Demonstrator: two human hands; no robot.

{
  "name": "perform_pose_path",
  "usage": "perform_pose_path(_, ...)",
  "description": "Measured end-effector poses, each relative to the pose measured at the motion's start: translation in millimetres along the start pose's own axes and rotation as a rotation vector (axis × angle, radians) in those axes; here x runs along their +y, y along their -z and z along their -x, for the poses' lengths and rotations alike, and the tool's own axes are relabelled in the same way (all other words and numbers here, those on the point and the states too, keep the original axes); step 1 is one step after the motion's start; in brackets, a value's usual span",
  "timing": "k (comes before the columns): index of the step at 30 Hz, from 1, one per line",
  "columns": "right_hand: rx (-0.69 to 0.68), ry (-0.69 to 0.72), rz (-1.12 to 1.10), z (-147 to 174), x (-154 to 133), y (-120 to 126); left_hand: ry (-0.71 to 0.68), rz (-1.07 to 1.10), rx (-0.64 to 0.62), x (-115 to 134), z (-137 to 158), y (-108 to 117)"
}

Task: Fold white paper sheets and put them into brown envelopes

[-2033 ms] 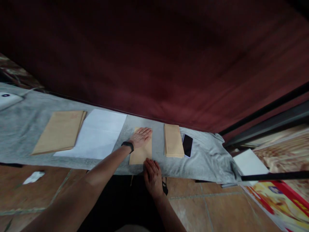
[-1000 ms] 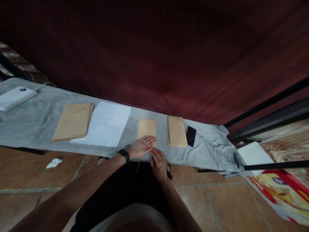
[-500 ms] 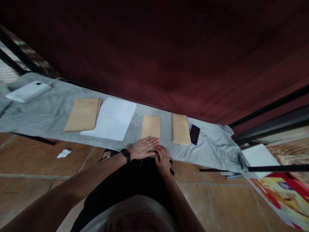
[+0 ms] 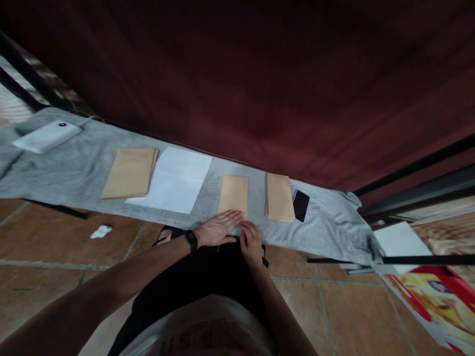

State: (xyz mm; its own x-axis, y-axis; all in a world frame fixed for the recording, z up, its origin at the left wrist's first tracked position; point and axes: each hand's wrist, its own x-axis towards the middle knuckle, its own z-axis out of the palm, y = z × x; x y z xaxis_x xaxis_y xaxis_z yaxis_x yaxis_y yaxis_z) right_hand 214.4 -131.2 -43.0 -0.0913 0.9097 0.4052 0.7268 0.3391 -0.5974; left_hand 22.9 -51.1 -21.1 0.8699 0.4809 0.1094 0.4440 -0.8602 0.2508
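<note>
A brown paper envelope lies on the grey cloth in front of me. My left hand rests flat over its near end, fingers stretched out and a dark band on the wrist. Close beside those fingertips, my right hand has its fingers bent and together at the envelope's near right corner. Whether they pinch the paper there is hidden. To the right sits a small stack of similar envelopes, its edge against a dark-screened phone. Left of my hands, white paper sheets lie partly beside a stack of larger brown envelopes.
The grey cloth covers a narrow table along a dark red curtain. A white device with a cable is at the far left. A crumpled white scrap lies on the tiled floor. A red and yellow box stands lower right.
The view has shifted slightly. My left thumb has drawn back from the right hand, and both hands otherwise stay at the envelope's near end.
</note>
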Motion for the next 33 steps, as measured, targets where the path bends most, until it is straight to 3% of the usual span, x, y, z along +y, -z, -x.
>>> perform_pose_path(4, 0.016, -0.014, 0.062, -11, -11, -4, 0.039, 0.013, 0.014, 2, 7, -3)
perform_pose_path(8, -0.074, 0.072, 0.118, -20, -29, -18, 0.090, 0.001, 0.051, 4, 14, -9)
perform_pose_path(15, -0.109, 0.092, 0.235, -11, -35, -33, 0.130, -0.052, 0.047, 1, 29, -9)
perform_pose_path(28, -0.100, 0.076, 0.291, 2, -1, 0, 0.170, -0.119, 0.100, -6, 61, -5)
perform_pose_path(33, -0.170, 0.051, 0.345, 4, 4, 7, 0.217, -0.117, 0.116, -4, 53, 3)
